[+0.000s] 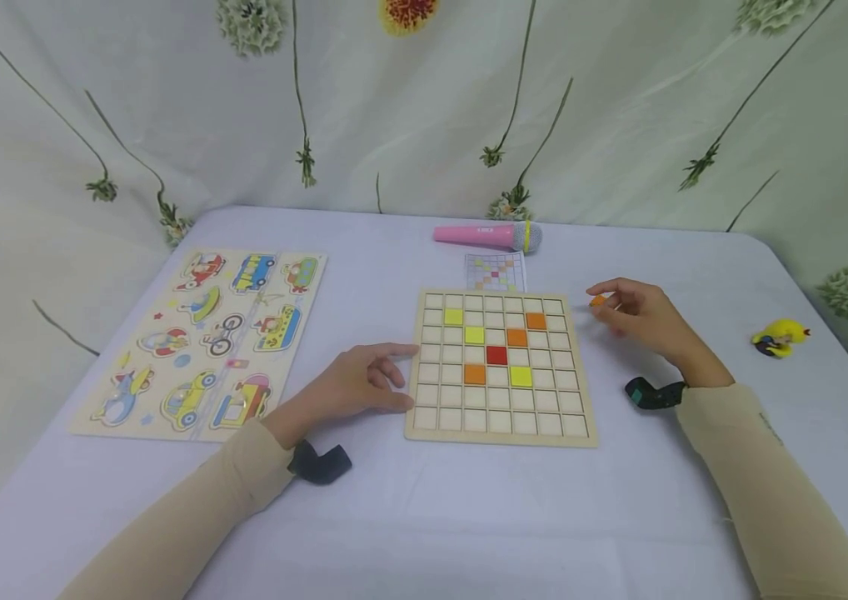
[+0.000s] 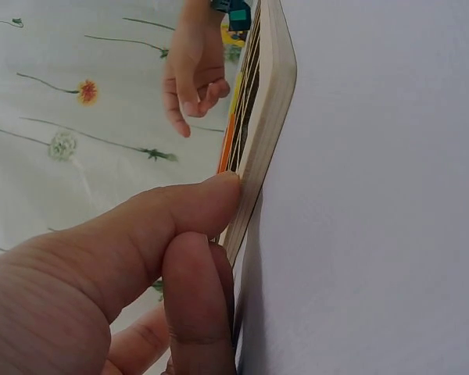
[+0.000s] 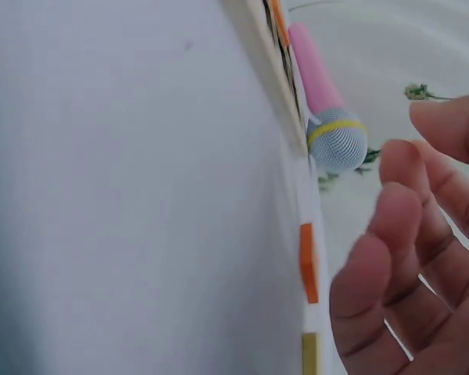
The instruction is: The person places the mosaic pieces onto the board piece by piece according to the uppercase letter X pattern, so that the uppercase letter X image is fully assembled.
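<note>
A square wooden grid board (image 1: 499, 438) lies on the table, with three yellow tiles (image 1: 474, 335), three orange tiles (image 1: 517, 337) and one red tile (image 1: 496, 356) in its cells. My left hand (image 1: 352, 383) touches the board's left edge, index finger extended and thumb (image 2: 211, 207) against the side. Off the board's right side, my right hand (image 1: 641, 321) hovers with fingers apart. Close to its fingertips is a loose orange tile (image 3: 308, 263), on the table and apart from them. A yellow tile (image 3: 309, 355) lies nearby, hidden from the head view.
Behind the board lie a small printed grid card (image 1: 495, 272) and a pink microphone (image 1: 480, 235). A vehicle picture puzzle board (image 1: 169, 333) occupies the left side. Toward the right edge lies a small yellow-topped figure (image 1: 780, 337). Flowered cloth (image 1: 409, 108) hangs behind the table.
</note>
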`<state>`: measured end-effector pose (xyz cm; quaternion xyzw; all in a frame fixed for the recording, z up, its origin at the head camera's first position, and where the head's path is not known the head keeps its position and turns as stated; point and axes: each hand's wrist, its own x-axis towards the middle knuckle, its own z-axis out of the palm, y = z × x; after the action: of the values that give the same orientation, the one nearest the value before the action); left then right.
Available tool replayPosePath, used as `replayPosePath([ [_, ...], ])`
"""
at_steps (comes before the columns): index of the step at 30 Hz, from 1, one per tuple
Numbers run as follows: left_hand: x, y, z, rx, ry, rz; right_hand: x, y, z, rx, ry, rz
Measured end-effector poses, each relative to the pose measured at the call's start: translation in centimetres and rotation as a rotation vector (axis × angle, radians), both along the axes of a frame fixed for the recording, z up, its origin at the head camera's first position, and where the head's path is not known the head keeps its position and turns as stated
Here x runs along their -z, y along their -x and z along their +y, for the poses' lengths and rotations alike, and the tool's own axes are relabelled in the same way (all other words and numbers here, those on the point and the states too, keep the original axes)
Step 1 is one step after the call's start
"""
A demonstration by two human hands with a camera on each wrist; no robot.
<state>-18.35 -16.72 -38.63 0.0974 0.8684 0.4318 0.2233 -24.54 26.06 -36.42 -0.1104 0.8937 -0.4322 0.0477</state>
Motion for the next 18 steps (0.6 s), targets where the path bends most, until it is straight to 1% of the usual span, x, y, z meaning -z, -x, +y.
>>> replayPosePath([
  [5, -0.1, 0.0, 0.0, 0.001, 0.000, 0.002, 0.8, 0.3, 0.9, 0.078, 0.020, 0.034],
  [8, -0.1, -0.1, 0.1, 0.001, 0.000, 0.003, 1.1, 0.4, 1.3, 0.111, 0.022, 0.030],
  [13, -0.1, 0.0, 0.1, 0.003, 0.000, 0.003, 1.6, 0.5, 1.6, 0.154, -0.013, -0.001],
  [18, 0.0, 0.1, -0.1, 0.003, -0.003, 0.003, 2.0, 0.7, 1.6, 0.159, -0.082, -0.002],
])
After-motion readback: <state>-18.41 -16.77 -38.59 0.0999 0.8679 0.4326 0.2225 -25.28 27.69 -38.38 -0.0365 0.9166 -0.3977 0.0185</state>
